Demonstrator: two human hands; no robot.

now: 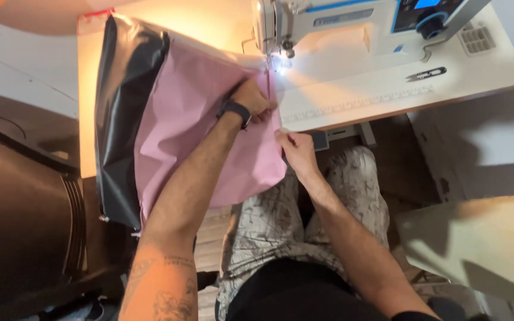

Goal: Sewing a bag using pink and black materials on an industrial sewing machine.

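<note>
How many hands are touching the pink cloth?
2. The left hand presses the pink cloth beside the sewing machine needle; the right hand pinches its edge nearer the person's lap.

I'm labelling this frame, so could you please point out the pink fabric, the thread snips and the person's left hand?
pink fabric [191,119]: head view, on the flat middle of the sheet.
thread snips [426,74]: head view, on the middle of the tool.
left hand [254,98]: head view, on the back of the hand.
</note>
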